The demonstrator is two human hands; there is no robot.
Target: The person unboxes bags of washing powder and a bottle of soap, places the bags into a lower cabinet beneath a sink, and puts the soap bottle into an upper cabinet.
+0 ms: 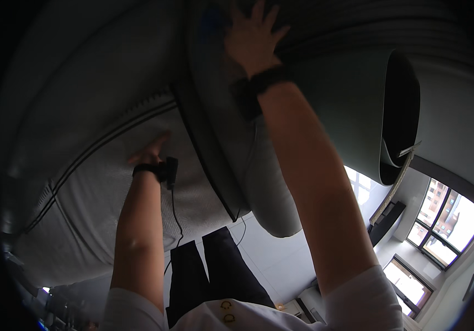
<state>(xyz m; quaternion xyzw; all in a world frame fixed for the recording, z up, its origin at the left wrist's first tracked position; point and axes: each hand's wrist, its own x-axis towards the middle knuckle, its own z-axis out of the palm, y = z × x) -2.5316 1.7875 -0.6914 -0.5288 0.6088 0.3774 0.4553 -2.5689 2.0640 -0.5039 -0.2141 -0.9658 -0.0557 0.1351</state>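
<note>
My left hand [151, 150] rests on a grey fabric cushion [99, 182] that looks like part of a sofa, thumb out to the side and fingers partly lost in shadow. Dark double piping [110, 127] runs across this cushion just beyond the hand. Farther off, my right hand [252, 43] is spread wide over a dark grey padded surface, holding nothing. A dim blue patch [212, 25] lies just left of its fingers; its kind is too dark to make out. Between the two hands runs a dark-edged strip [206, 154].
A rounded grey armrest [273, 193] stands beside my right forearm. To the right is a large grey-green rolled sheet [347, 110] with a hollow dark end. Cables hang from black wrist bands [151, 170]. Pale floor tiles [273, 248] and windows [441, 220] show beyond.
</note>
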